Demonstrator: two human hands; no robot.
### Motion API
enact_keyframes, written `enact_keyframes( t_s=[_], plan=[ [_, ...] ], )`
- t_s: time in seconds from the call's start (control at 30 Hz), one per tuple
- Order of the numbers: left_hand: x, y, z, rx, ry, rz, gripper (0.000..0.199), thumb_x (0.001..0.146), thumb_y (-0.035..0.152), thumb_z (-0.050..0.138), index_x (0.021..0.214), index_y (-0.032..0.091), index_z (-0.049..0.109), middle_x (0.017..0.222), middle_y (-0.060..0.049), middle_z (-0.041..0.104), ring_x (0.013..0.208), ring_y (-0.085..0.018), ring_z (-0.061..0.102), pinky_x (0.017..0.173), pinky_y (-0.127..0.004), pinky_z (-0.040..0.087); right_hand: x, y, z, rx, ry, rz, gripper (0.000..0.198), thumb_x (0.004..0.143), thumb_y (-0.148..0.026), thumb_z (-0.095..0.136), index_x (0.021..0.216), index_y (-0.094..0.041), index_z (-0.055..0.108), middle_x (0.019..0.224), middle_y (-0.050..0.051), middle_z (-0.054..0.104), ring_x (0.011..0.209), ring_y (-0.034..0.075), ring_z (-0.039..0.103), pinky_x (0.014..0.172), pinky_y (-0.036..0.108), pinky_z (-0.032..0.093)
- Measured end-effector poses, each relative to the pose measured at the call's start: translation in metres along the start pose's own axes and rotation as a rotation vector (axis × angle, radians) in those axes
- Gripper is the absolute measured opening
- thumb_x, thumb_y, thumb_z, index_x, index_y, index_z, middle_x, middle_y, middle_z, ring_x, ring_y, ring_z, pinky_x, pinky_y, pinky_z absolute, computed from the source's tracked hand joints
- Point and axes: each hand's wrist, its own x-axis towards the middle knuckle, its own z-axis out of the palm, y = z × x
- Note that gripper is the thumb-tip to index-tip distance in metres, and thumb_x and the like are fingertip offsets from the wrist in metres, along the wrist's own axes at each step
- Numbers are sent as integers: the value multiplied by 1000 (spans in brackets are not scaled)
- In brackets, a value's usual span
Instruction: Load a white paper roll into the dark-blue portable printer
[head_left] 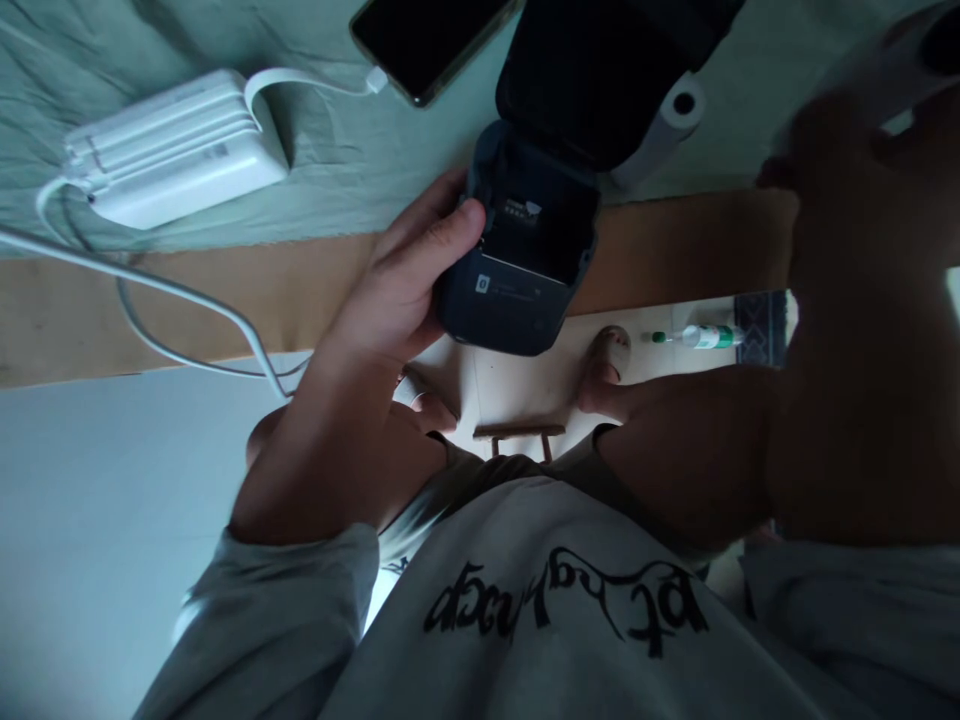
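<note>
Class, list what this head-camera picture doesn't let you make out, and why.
Head view:
- Phone: far end, cut off by top edge.
- Dark device: label print, too small.
- Central white roll: partly hidden by open lid.
- Right hand: grip lost in blur, shadow.

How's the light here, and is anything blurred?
Head view: dim, bluish light; the right hand, in shadow, and the white roll near it look blurred; fine print on the black device in the left hand is too soft to read.
</note>
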Motion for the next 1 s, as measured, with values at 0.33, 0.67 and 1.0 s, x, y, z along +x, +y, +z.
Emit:
enact_keyframes(
  t_s=[0.33, 0.67, 1.0],
  plan=[
    [3, 0, -1, 20, 11, 26, 20, 86, 33, 55, 88, 17, 67, 72, -2, 61, 57, -8, 52, 54, -19, 40, 4, 16, -8, -361, -20, -275, 51, 74, -15, 52, 125, -11, 49, 115, 6, 53, 102, 7, 53, 92, 23, 43],
    [4, -2, -2, -76, -20, 43, 28, 88, 30, 55, 106, 9, 62, 79, -3, 67, 65, -7, 62, 55, -14, 47, -10, -28, 51, -324, -152, -363, 54, 75, -25, 56, 125, -7, 49, 121, 14, 41, 113, 13, 46, 95, 27, 47],
    [-2, 1, 0, -19, 8, 31, 21, 90, 26, 51, 97, 10, 62, 76, -2, 62, 64, -6, 58, 57, -14, 43, -12, -22, 41, -265, -234, -366, 58, 71, -5, 41, 127, -19, 43, 113, 4, 54, 93, 5, 54, 80, 20, 47]
  ],
)
